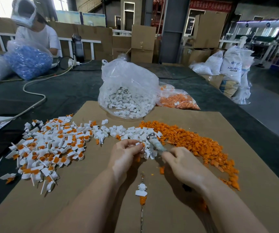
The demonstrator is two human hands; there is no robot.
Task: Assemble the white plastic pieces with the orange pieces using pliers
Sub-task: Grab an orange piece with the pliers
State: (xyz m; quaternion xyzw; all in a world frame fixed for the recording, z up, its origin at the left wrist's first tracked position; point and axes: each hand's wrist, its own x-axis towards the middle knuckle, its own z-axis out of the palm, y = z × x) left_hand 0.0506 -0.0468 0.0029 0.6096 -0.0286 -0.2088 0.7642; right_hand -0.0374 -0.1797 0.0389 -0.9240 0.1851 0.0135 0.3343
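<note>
Bare cardboard (169,207) nearest; assembled pile (48,148) left, orange pile (194,142) right.

The white pieces (46,148) and orange pieces (194,142) look like smooth plastic. They lie on dull brown cardboard (236,182). The far bag (128,78) is shiny, see-through plastic.

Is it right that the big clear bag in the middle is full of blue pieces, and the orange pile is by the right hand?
Not quite. The head view shows the big clear bag in the middle is full of white pieces, not blue. The orange pile is by the right hand, as you said.
</note>
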